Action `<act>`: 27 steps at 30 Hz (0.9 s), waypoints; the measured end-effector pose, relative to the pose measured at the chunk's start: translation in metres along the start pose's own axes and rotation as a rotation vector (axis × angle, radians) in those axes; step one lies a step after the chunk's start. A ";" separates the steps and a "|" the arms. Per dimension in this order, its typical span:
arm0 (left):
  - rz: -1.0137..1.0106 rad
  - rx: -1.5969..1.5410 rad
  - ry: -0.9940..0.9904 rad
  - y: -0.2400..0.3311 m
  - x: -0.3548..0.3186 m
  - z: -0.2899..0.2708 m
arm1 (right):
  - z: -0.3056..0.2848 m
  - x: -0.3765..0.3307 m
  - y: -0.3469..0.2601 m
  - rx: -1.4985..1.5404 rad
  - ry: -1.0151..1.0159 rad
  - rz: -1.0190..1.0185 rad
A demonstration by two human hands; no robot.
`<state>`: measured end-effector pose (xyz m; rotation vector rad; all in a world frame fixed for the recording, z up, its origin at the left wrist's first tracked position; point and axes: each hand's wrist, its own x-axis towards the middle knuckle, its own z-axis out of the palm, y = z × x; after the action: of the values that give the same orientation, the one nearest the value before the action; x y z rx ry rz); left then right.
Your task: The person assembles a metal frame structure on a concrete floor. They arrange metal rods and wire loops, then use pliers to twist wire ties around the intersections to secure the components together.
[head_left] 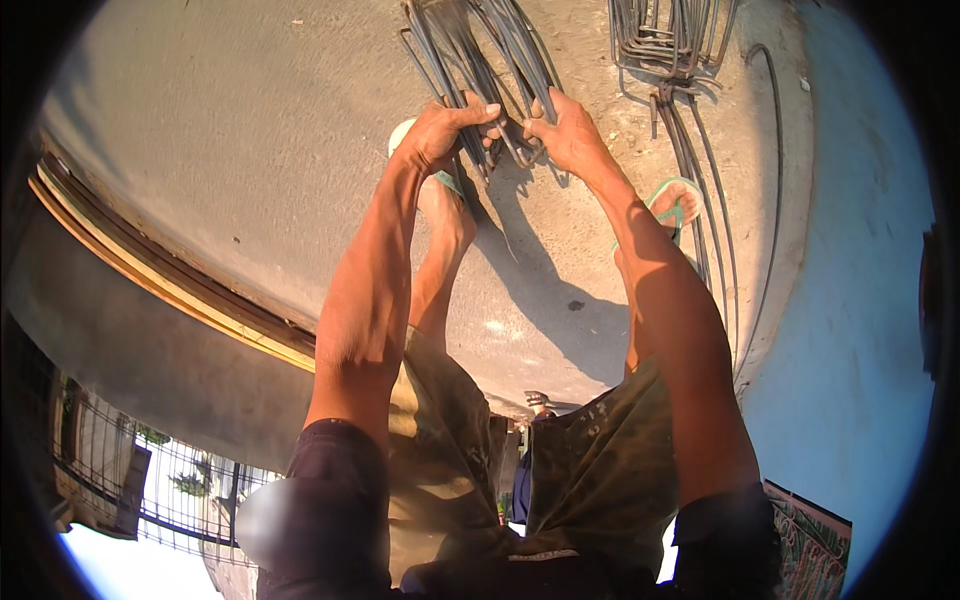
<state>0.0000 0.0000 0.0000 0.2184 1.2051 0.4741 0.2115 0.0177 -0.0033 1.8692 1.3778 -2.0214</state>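
Bent steel rebar stirrups (465, 50) lie bunched in front of me at the top of the view, their ends pointing toward me. My left hand (445, 130) is closed round the left part of the bunch, its thumb laid across the rods. On the right part, my right hand (568, 132) is also closed, thumb and fingers wrapped round the bars. Between the two hands several bent rod ends hang down close to the ground. The far ends of the bunch run out of view.
More rebar stirrups (670, 40) are piled at the upper right. Long steel rods (700, 190) lie beside my right sandal (675, 203), and a hooked rod (775, 130) lies near the blue wall (860, 250). Wooden planks (170, 265) run along the left edge of the concrete ground (250, 130).
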 end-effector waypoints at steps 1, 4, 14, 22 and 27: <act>-0.017 -0.015 0.022 0.001 -0.001 0.003 | 0.002 -0.003 -0.001 -0.026 0.045 -0.054; -0.013 0.033 0.054 0.006 -0.006 0.009 | 0.004 -0.003 -0.011 0.026 -0.077 -0.021; 0.101 0.055 0.215 0.003 -0.001 0.035 | -0.002 0.002 0.002 0.195 -0.139 -0.052; -0.061 -0.088 0.281 -0.006 -0.003 0.017 | 0.006 -0.014 -0.004 0.150 -0.011 -0.026; -0.029 -0.213 0.278 -0.008 -0.002 0.023 | 0.008 -0.021 -0.027 0.163 0.094 -0.059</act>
<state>0.0229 -0.0061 0.0059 -0.0501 1.4148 0.6170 0.1952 0.0184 0.0275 2.0368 1.3419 -2.1608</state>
